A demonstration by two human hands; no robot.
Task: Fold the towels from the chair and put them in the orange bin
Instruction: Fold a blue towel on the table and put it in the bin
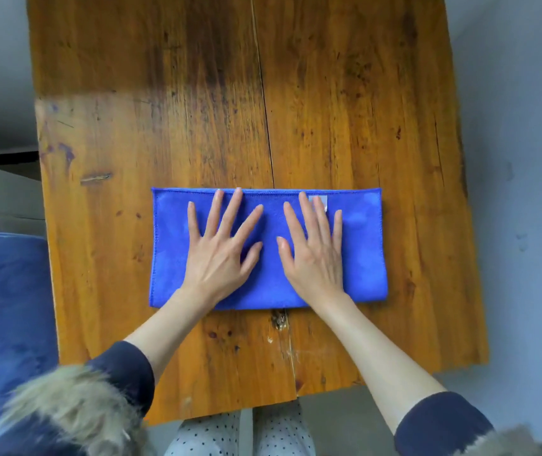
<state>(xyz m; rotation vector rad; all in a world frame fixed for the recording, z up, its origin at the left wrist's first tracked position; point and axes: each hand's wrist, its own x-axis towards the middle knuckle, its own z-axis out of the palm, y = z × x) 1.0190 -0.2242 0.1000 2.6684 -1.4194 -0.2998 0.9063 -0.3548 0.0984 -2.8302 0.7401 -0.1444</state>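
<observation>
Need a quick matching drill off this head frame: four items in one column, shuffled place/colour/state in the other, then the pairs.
Column 1
1. towel
2. left hand
3. wooden table
4. white tag

Column 2
A. partly hidden under fingers of the right hand
B. blue, folded into a rectangle, lying flat
C. orange-brown, with a crack running along it
D. flat with fingers spread, pressing the left half of the cloth

Pairs: 1-B, 2-D, 3-C, 4-A
</observation>
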